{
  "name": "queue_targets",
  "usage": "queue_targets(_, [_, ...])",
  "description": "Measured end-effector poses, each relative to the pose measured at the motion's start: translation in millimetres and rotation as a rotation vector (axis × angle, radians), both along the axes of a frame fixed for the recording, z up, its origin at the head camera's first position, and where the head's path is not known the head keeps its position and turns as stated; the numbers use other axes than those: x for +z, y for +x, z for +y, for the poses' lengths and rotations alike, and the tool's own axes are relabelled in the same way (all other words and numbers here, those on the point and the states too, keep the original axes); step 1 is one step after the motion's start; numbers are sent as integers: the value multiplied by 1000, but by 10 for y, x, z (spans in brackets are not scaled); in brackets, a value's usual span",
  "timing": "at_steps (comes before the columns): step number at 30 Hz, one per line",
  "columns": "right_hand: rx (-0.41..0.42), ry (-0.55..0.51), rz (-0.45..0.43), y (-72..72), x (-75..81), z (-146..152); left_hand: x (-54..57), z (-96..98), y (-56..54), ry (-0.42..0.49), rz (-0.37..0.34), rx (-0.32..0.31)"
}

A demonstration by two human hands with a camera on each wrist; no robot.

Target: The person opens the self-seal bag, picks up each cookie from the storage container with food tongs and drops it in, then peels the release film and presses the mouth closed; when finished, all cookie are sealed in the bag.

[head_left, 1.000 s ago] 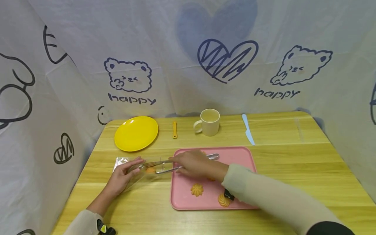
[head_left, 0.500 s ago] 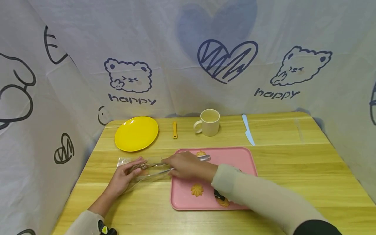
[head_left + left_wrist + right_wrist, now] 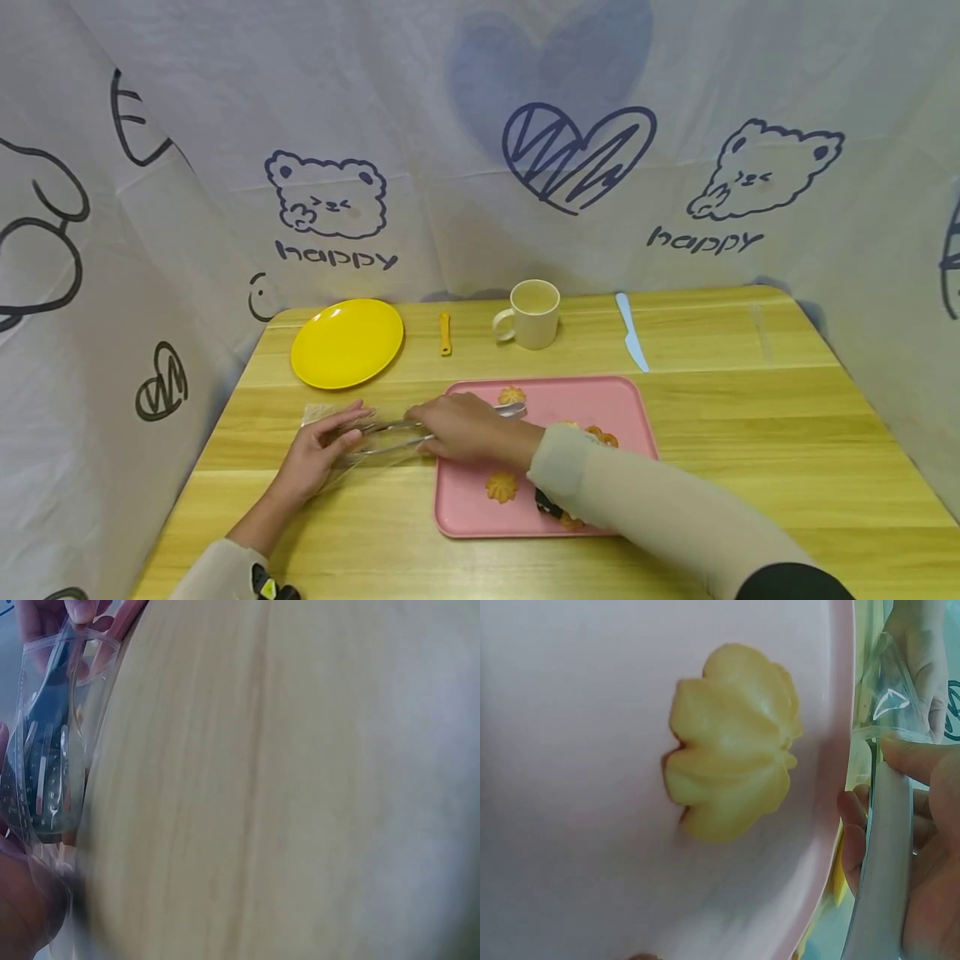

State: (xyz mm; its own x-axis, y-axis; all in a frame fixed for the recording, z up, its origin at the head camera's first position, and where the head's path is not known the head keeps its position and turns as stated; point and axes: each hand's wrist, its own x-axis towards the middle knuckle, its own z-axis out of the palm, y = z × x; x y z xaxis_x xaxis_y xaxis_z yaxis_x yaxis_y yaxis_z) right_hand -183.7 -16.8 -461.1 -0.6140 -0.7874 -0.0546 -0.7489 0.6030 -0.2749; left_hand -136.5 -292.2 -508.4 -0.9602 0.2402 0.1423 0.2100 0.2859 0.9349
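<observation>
My right hand (image 3: 468,427) grips metal tongs (image 3: 512,409) (image 3: 887,855) above the left part of the pink tray (image 3: 444,521). The slotted head of the tongs (image 3: 49,769) is inside a clear plastic bag (image 3: 318,411) (image 3: 101,656). My left hand (image 3: 306,462) holds that bag between thumb and fingers, left of the tray. A ridged, flower-shaped cookie (image 3: 502,487) (image 3: 735,742) lies on the tray below my right hand. Another cookie (image 3: 512,395) is by the tray's far rim. My right sleeve partly covers several more cookies.
A yellow plate (image 3: 347,343) is at the back left of the wooden table (image 3: 750,467). Along the back are a small orange-yellow handle-like piece (image 3: 446,333), a cream mug (image 3: 536,314) and a light blue knife (image 3: 632,332). A printed white cloth (image 3: 450,167) hangs behind.
My right hand has moved left, sliding the tongs deeper into the bag. The orange piece seen at the tongs' tips earlier no longer shows. My left hand stays nearly still.
</observation>
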Motion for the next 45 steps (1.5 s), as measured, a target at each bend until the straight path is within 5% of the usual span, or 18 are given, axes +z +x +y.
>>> queue_targets(22, [-71, -73, -68, 82, 90, 527, -49, -23, 7, 18, 0, 3])
queue_targets(35, [-142, -140, -148, 186, 198, 1029, -38, -20, 2, 132, -38, -62])
queue_targets(45, [-170, -169, -126, 237, 207, 1435, -24, -14, 12, 152, -42, -80])
